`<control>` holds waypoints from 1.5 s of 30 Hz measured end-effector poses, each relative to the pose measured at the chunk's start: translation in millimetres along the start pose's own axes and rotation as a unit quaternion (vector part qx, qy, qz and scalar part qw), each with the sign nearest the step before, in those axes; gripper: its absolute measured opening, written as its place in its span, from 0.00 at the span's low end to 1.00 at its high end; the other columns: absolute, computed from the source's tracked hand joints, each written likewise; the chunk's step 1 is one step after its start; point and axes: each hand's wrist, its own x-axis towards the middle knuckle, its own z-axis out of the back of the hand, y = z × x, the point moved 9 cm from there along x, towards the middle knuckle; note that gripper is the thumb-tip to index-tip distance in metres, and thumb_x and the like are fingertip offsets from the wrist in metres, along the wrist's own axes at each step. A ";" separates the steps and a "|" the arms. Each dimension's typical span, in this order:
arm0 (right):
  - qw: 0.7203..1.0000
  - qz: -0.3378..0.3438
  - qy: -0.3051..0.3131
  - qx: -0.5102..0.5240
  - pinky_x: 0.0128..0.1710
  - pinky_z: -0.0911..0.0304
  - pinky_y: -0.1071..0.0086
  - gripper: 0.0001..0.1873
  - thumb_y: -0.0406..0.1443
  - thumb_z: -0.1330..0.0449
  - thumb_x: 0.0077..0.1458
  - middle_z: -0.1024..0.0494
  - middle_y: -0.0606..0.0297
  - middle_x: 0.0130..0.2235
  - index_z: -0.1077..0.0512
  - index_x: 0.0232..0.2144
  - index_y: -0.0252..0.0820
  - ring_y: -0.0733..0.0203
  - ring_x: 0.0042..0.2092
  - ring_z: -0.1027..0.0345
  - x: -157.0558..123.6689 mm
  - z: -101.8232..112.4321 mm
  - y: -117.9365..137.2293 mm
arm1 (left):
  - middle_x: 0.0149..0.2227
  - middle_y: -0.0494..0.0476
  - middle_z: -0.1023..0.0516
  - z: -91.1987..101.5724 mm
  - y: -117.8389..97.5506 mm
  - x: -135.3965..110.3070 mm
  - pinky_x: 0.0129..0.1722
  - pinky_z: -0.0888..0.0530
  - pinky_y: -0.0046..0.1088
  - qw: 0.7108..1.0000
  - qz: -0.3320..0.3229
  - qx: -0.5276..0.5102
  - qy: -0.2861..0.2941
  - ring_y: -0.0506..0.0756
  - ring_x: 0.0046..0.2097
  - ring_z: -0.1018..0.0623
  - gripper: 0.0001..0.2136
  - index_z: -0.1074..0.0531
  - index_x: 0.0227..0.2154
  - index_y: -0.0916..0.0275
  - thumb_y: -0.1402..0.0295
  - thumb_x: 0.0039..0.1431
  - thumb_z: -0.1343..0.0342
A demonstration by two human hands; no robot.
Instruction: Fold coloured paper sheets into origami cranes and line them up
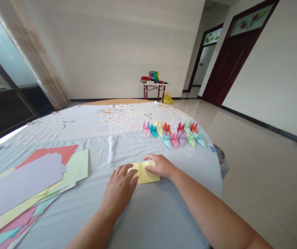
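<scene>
Yellow folded paper sq [150,175] lies lower center of frame on blue-gray tablecloth [159,221]. R hand [161,166] presses flat on top; L hand [118,190] spread, fingertips at its left edge. Poss. risk: paper slips under pressure, skewing crease; careless R elbow could bump origami cranes [174,135], upper right.

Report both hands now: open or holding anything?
Left hand: open, fingers at the edge of the folded yellow paper.
Right hand: open, pressing flat on the paper.
</scene>
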 end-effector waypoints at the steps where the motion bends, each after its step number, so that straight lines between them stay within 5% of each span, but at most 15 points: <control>1: 1.000 0.004 0.001 -0.003 0.34 0.41 0.71 0.19 0.39 0.42 0.46 0.25 0.65 0.33 0.31 0.44 0.44 0.62 0.33 0.34 0.1 0.5 0.1 | 0.45 0.57 0.29 -5.7 -5.5 0.0 0.46 0.35 0.38 0.999 -0.022 0.000 0.025 0.58 0.47 0.31 0.11 0.31 0.39 0.57 0.66 0.58 0.56; 8: 0.992 0.024 0.098 0.078 0.30 0.42 0.75 0.19 0.32 0.48 0.50 0.27 0.68 0.29 0.32 0.46 0.41 0.68 0.28 0.37 -1.5 2.9 -17.3 | 0.44 0.54 0.28 -18.6 -2.0 1.1 0.45 0.36 0.38 0.997 -0.032 -0.031 0.060 0.57 0.47 0.31 0.12 0.29 0.40 0.54 0.65 0.59 0.56; 12: 0.981 0.072 0.151 0.099 0.37 0.41 0.74 0.21 0.26 0.52 0.48 0.27 0.65 0.37 0.30 0.44 0.39 0.66 0.36 0.35 -4.2 6.4 -17.4 | 0.44 0.54 0.29 -20.0 1.0 1.3 0.45 0.36 0.37 0.996 -0.031 -0.053 0.058 0.56 0.46 0.31 0.12 0.29 0.41 0.53 0.65 0.59 0.56; 17: 0.981 0.137 0.137 -0.008 0.50 0.47 0.66 0.17 0.27 0.45 0.48 0.29 0.63 0.40 0.27 0.41 0.45 0.60 0.46 0.39 -6.0 14.2 -4.2 | 0.43 0.54 0.29 -19.4 2.3 2.5 0.44 0.36 0.37 0.996 -0.026 -0.071 0.053 0.57 0.46 0.32 0.13 0.30 0.44 0.52 0.65 0.58 0.55; 24: 0.985 0.124 0.115 -0.030 0.56 0.57 0.59 0.11 0.39 0.36 0.44 0.36 0.67 0.53 0.24 0.34 0.50 0.53 0.57 0.54 -2.9 18.2 -5.8 | 0.45 0.54 0.30 -26.5 7.8 2.1 0.45 0.37 0.37 0.996 -0.008 -0.063 0.067 0.57 0.47 0.33 0.12 0.29 0.42 0.51 0.65 0.57 0.54; 32: 0.998 0.055 0.028 -0.009 0.46 0.46 0.69 0.14 0.46 0.38 0.43 0.25 0.65 0.32 0.24 0.28 0.43 0.59 0.45 0.39 12.9 10.6 -14.6 | 0.45 0.54 0.29 -27.8 8.4 1.9 0.45 0.37 0.36 0.995 -0.004 -0.064 0.071 0.57 0.47 0.32 0.12 0.29 0.42 0.53 0.65 0.56 0.52; 38: 0.997 0.032 0.014 -0.071 0.43 0.47 0.69 0.14 0.47 0.38 0.43 0.25 0.67 0.27 0.25 0.26 0.42 0.60 0.39 0.37 17.9 2.7 -14.7 | 0.43 0.55 0.26 -23.3 5.6 1.7 0.45 0.37 0.36 0.996 0.006 -0.054 0.074 0.57 0.46 0.31 0.11 0.31 0.42 0.58 0.66 0.56 0.52; 45: 0.996 0.024 0.009 -0.085 0.43 0.48 0.68 0.12 0.45 0.38 0.43 0.24 0.68 0.29 0.25 0.27 0.44 0.59 0.40 0.38 16.9 1.3 -14.1 | 0.44 0.55 0.29 -22.3 -5.1 0.0 0.44 0.37 0.39 0.995 -0.035 -0.011 0.091 0.58 0.46 0.32 0.15 0.31 0.45 0.50 0.68 0.58 0.56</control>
